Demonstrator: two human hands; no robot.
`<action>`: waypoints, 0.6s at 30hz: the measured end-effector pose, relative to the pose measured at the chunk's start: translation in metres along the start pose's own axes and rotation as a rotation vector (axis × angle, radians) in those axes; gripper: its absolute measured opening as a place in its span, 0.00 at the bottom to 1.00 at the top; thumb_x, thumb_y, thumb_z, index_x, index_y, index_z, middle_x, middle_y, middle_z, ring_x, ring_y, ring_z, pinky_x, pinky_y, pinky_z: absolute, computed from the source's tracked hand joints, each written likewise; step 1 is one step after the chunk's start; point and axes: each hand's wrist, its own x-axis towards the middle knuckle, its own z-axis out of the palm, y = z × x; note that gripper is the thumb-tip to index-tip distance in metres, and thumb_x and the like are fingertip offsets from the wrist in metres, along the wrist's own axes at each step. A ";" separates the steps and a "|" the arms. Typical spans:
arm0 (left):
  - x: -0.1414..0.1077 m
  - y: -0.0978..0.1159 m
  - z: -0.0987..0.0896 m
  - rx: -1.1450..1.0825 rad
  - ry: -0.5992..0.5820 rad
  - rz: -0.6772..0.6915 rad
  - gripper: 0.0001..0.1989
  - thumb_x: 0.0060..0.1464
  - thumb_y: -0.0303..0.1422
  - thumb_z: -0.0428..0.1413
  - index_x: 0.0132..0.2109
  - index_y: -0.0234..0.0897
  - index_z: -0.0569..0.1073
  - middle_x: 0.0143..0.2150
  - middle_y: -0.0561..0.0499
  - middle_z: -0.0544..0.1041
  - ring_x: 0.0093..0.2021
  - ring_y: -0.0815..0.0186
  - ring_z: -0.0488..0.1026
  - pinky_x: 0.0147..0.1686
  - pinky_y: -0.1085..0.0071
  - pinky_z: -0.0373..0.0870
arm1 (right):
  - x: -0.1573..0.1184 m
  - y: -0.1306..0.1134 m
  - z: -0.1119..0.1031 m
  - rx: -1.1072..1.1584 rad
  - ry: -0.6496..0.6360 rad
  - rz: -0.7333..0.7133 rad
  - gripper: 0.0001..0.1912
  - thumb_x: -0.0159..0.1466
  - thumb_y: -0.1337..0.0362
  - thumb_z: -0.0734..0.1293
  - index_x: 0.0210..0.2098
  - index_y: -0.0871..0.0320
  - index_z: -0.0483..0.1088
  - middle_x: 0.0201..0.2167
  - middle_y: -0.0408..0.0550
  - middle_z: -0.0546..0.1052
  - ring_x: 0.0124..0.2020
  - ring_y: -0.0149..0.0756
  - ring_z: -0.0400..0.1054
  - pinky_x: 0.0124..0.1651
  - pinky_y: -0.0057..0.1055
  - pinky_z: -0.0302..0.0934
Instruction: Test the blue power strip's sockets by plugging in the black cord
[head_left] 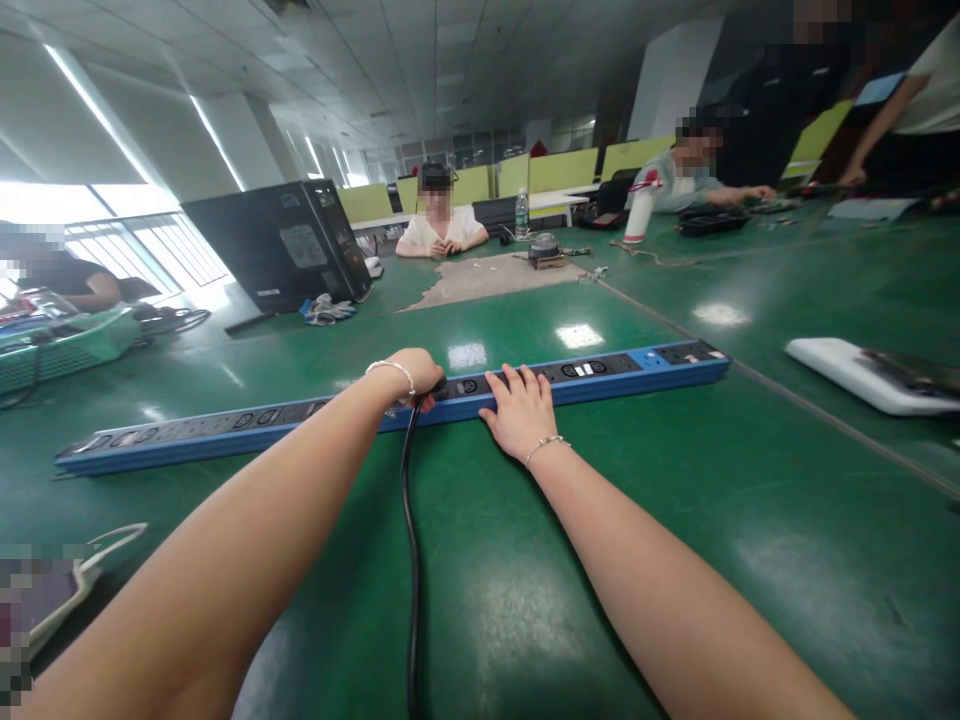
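A long blue power strip [622,385] with a black socket face lies across the green table, slanting a little upward to the right. My left hand [412,374] is closed at its middle, around the plug end of a black power cord [411,520]. The plug is mostly hidden by the fingers, so I cannot tell how deep it sits in a socket. From there the cord hangs toward me down the table. My right hand [522,410] lies with spread fingers on the strip, just right of the left hand, pressing on its top and front edge.
A black computer tower [277,245] stands at the back left, with gloves [327,310] beside it. A green basket [67,350] is at the left edge. At the right lies a white object [855,375]. A bottle [521,213] and several people are across the table.
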 end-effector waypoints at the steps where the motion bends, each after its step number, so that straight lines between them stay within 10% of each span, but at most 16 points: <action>1: 0.001 0.002 -0.001 0.038 0.005 0.005 0.17 0.51 0.35 0.46 0.24 0.33 0.76 0.28 0.41 0.79 0.27 0.62 0.75 0.28 0.71 0.70 | 0.000 0.000 0.000 0.001 0.000 0.000 0.29 0.60 0.54 0.65 0.60 0.53 0.61 0.62 0.52 0.60 0.63 0.51 0.47 0.63 0.49 0.38; 18: 0.004 0.022 0.012 0.217 0.131 0.071 0.09 0.44 0.30 0.54 0.24 0.35 0.78 0.14 0.45 0.72 0.26 0.59 0.75 0.34 0.69 0.69 | 0.000 -0.001 -0.002 0.005 -0.017 0.013 0.30 0.59 0.55 0.65 0.60 0.53 0.61 0.63 0.52 0.59 0.63 0.51 0.47 0.62 0.50 0.38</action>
